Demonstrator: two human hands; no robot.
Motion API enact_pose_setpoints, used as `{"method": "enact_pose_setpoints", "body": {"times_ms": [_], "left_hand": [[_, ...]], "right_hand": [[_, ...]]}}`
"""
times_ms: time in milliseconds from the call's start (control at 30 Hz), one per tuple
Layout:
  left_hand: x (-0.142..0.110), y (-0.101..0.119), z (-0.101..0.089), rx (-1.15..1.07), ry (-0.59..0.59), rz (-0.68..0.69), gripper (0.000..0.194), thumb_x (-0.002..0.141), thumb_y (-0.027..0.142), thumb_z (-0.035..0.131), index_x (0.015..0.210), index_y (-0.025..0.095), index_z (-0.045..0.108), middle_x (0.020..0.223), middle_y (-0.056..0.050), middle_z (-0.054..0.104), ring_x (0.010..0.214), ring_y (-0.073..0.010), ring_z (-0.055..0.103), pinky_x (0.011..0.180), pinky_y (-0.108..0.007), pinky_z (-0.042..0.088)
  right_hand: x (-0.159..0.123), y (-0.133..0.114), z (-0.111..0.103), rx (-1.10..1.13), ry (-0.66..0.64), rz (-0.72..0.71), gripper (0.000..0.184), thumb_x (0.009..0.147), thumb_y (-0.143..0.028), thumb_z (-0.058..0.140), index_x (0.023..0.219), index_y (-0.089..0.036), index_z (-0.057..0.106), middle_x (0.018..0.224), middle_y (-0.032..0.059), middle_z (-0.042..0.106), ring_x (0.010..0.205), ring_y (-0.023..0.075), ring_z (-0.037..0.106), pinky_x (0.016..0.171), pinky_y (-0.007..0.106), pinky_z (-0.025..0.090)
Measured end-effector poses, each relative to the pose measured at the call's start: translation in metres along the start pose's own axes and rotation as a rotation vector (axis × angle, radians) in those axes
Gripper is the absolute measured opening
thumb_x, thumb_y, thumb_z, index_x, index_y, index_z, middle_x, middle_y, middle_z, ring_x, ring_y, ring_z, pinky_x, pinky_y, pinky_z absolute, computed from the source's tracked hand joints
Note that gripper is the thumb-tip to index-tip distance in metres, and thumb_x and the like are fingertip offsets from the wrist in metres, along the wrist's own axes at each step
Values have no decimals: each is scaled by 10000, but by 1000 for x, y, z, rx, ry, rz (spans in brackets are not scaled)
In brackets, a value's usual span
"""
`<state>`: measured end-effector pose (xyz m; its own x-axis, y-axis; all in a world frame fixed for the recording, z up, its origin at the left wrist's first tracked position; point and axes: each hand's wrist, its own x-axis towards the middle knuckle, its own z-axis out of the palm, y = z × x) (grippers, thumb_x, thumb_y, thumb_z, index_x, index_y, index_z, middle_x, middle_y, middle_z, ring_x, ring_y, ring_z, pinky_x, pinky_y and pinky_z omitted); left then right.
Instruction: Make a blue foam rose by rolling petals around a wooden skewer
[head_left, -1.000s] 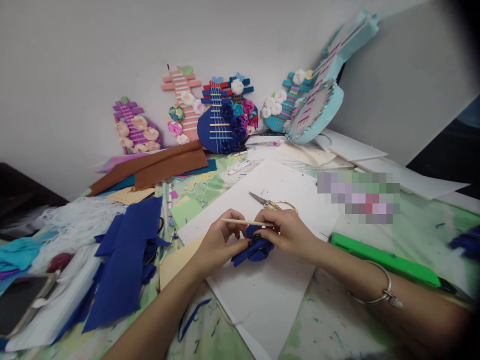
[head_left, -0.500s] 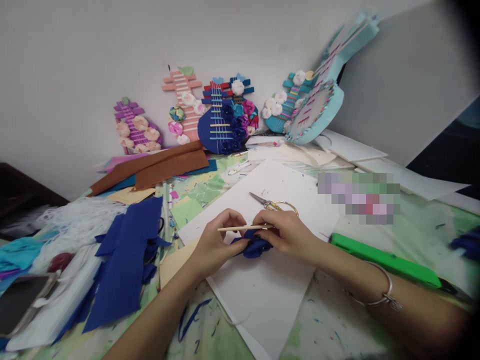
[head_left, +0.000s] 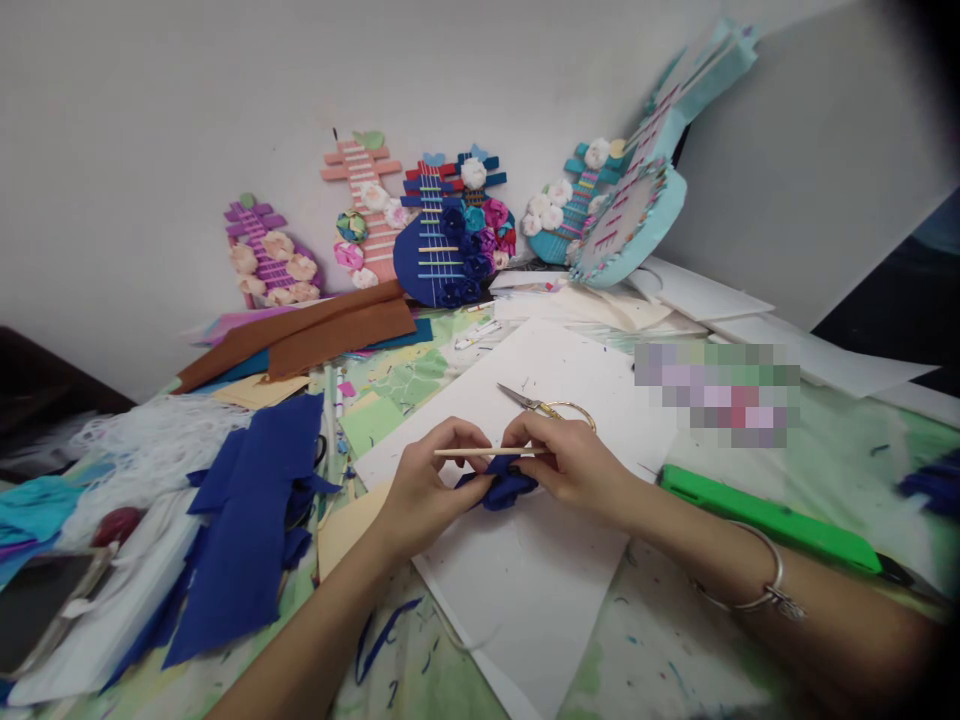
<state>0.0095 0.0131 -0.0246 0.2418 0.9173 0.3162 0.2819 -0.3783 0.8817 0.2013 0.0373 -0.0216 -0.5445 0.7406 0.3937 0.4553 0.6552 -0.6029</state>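
Observation:
Both hands are close together above a white sheet (head_left: 525, 590), at work on a small piece of dark blue crepe paper (head_left: 504, 492). My left hand (head_left: 435, 480) pinches the left side of the blue piece between thumb and fingers. A thin wooden stick (head_left: 469, 453) lies level across the top of the piece; its right end runs into my right hand (head_left: 566, 465), whose fingers are closed on it and touch the blue paper too. Just beyond the hands lie scissors (head_left: 534, 404) with gold handles, blades pointing up and left.
Blue crepe sheets (head_left: 240, 530), white yarn (head_left: 157, 450) and a phone (head_left: 45, 600) lie at left. A green utility knife (head_left: 772, 520) rests beside my right forearm. Brown paper (head_left: 330, 330) and decorated paper instruments (head_left: 427, 240) stand along the wall.
The hands stay in nearly the same place. The blue crepe paper has shifted slightly in the fingers, and its folds look a little different below the stick.

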Motion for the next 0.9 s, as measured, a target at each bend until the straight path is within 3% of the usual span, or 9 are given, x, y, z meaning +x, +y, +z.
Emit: {"method": "enact_pose_setpoints", "body": {"times_ms": [167, 367, 600, 767, 900], "left_hand": [[0, 5, -2, 12, -48, -62, 188, 711, 151, 668, 853, 184, 550, 721, 16, 580, 684, -115, 548, 649, -227, 426], [3, 6, -2, -82, -10, -171, 239, 680, 153, 692, 866, 186, 546, 640, 42, 539, 625, -99, 524, 581, -193, 403], [2, -1, 1, -232, -72, -274, 245, 675, 220, 723, 889, 174, 611, 861, -27, 646, 791, -151, 621, 684, -232, 477], [4, 1, 2, -319, 10, -380, 249, 652, 227, 734, 879, 138, 681, 875, -68, 705, 787, -172, 650, 712, -256, 506], [5, 7, 1, -352, 72, -464, 254, 605, 212, 758, 840, 136, 696, 823, -65, 730, 760, -189, 675, 702, -271, 531]], "right_hand": [[-1, -1, 2, 1, -2, -3, 168, 756, -58, 530, 857, -191, 550, 725, -22, 605, 590, 92, 482, 589, 210, 325], [-1, 1, 3, -5, -3, 15, 200, 721, -46, 548, 859, -191, 539, 718, -24, 604, 583, 91, 482, 588, 211, 326], [-1, 2, 3, 9, -42, -10, 171, 763, -91, 532, 902, -189, 550, 807, -1, 641, 633, 102, 527, 611, 221, 359], [3, 4, -7, -77, -55, -98, 134, 839, -186, 504, 943, -179, 589, 864, 30, 661, 732, 132, 570, 684, 250, 387], [3, 7, -12, -216, -42, -117, 224, 904, -208, 411, 908, -181, 633, 831, 58, 665, 801, 154, 597, 704, 256, 397]]}}
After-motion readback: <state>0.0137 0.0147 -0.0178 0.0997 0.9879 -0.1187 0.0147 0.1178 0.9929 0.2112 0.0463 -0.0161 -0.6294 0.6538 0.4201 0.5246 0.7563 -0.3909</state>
